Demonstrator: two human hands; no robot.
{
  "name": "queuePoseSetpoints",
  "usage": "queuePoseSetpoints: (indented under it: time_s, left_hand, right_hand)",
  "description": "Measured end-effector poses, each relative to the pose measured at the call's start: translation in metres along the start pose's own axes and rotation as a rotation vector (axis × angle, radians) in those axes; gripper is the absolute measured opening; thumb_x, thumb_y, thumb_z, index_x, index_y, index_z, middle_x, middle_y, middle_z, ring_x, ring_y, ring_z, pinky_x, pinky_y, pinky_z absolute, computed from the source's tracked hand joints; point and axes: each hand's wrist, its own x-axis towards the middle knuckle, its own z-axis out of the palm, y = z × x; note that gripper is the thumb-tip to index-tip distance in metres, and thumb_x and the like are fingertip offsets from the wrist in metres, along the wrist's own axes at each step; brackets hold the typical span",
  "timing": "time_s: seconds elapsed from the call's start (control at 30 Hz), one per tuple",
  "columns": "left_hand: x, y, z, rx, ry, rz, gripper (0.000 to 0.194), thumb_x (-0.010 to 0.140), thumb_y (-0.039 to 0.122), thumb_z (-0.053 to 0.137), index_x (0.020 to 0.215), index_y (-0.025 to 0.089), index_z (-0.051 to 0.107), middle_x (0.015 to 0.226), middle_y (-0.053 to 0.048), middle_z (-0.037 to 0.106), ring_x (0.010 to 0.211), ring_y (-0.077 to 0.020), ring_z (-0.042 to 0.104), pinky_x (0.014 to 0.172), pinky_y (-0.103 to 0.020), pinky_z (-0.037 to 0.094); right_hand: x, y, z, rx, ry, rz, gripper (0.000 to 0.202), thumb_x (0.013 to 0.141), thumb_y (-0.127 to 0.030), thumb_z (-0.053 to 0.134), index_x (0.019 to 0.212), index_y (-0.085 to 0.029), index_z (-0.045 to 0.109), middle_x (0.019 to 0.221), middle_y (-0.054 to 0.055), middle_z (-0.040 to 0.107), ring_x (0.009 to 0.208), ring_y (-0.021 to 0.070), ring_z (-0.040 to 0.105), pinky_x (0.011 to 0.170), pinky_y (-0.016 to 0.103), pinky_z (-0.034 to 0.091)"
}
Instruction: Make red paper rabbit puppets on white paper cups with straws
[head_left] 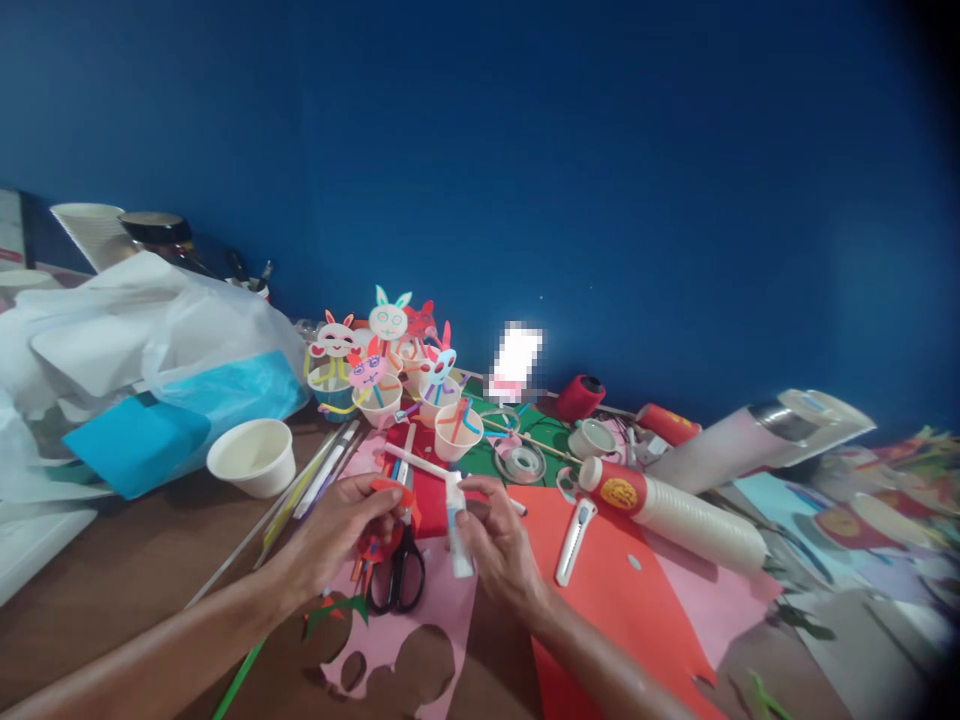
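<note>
My left hand [341,520] pinches a small red-orange paper cutout [396,494] between thumb and fingers. In my right hand [501,540] is a small white glue bottle [460,545], held roughly upright beside the cutout but apart from it. Black-handled scissors [406,580] lie just below my left hand, on pink paper [442,610] with holes cut out. Past both hands stands a white paper cup [458,432] with bent coloured strips in it. Behind it, several cups carry paper animal faces, such as a rabbit face [389,318].
On the right lie a white utility knife [576,542], red-orange paper [622,610] and a long stack of paper cups [697,525]. A tape roll [520,462] rests on green paper. At left are a paper bowl [253,458] and a plastic bag [150,310]. A blue wall [480,180] closes the back.
</note>
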Motion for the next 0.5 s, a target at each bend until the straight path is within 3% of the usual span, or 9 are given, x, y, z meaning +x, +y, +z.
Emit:
queuePoseSetpoints:
  time_s: [0.13,0.33,0.4,0.5]
  left_hand:
    - [0.003,-0.003,0.000,-0.047,-0.028,0.036,0.017,0.067,0.028,0.063,0.069,0.012,0.058,0.050,0.002,0.056,0.044,-0.0071,0.047,0.045,-0.019,0.036]
    - [0.002,-0.005,0.003,-0.082,-0.038,0.021,0.016,0.068,0.025,0.064,0.069,0.014,0.053,0.058,-0.002,0.062,0.048,-0.0085,0.052,0.045,-0.018,0.036]
    - [0.000,-0.005,0.003,-0.083,-0.044,0.024,0.016,0.068,0.025,0.063,0.068,0.014,0.052,0.057,-0.002,0.061,0.047,-0.0088,0.052,0.044,-0.019,0.036]
    - [0.000,-0.006,0.003,-0.076,-0.054,0.037,0.014,0.070,0.024,0.061,0.067,0.014,0.051,0.055,-0.001,0.059,0.047,-0.0081,0.050,0.047,-0.019,0.038]
  right_hand:
    - [-0.004,-0.006,-0.006,0.059,-0.162,-0.043,0.026,0.086,-0.035,0.038,0.101,-0.020,0.053,0.066,0.002,0.056,0.058,0.0121,0.052,0.053,0.023,0.042]
    - [-0.004,-0.010,-0.003,0.207,-0.328,-0.065,0.038,0.084,-0.030,0.043,0.121,-0.024,0.037,0.088,0.005,0.057,0.078,0.0164,0.056,0.072,0.032,0.045]
    - [-0.004,-0.007,0.001,0.176,-0.281,-0.110,0.049,0.079,-0.026,0.051,0.123,-0.026,0.031,0.093,0.005,0.054,0.080,0.0154,0.054,0.072,0.031,0.045]
    - [-0.002,0.003,0.004,0.053,-0.112,-0.191,0.056,0.071,-0.023,0.059,0.119,-0.025,0.032,0.096,0.004,0.051,0.078,0.0144,0.052,0.071,0.028,0.045]
